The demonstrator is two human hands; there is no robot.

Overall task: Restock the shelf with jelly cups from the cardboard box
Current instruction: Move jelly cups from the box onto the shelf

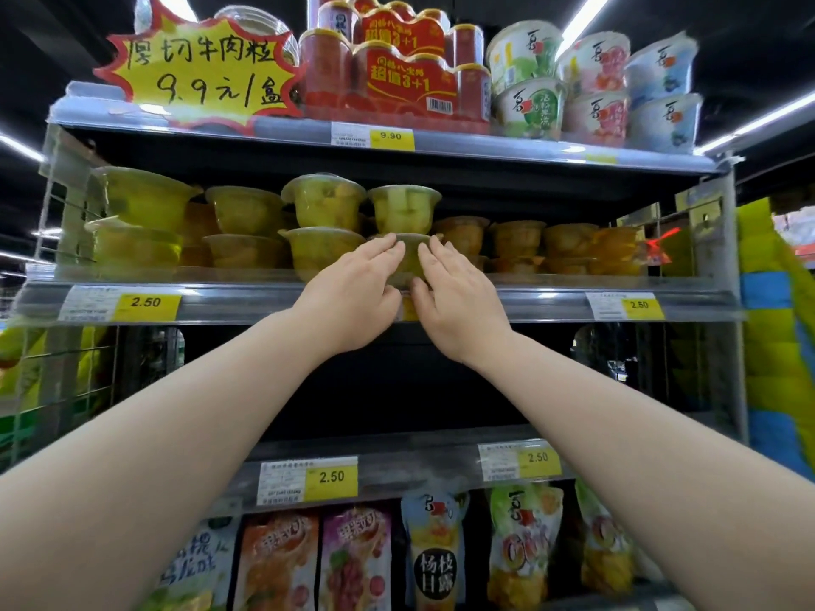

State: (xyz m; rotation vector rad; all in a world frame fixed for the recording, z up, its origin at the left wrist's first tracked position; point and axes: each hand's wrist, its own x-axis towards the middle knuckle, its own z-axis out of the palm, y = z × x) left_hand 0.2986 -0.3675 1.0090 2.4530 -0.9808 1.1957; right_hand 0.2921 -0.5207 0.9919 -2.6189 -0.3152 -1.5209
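Note:
A greenish jelly cup (411, 258) stands at the front of the middle shelf (247, 302). My left hand (353, 293) and my right hand (458, 302) clasp it from either side. A second green cup (405, 209) is stacked on top of it. More yellow-green cups (324, 205) are stacked two high to the left, and orange cups (516, 238) sit to the right. The cardboard box is out of view.
The top shelf holds red multipacks (397, 68), large lidded cups (595, 86) and a yellow price sign (203, 68). The shelf below the hands looks dark. Pouches (432, 553) hang under the lower rail. Yellow and blue stock (776, 324) stands at right.

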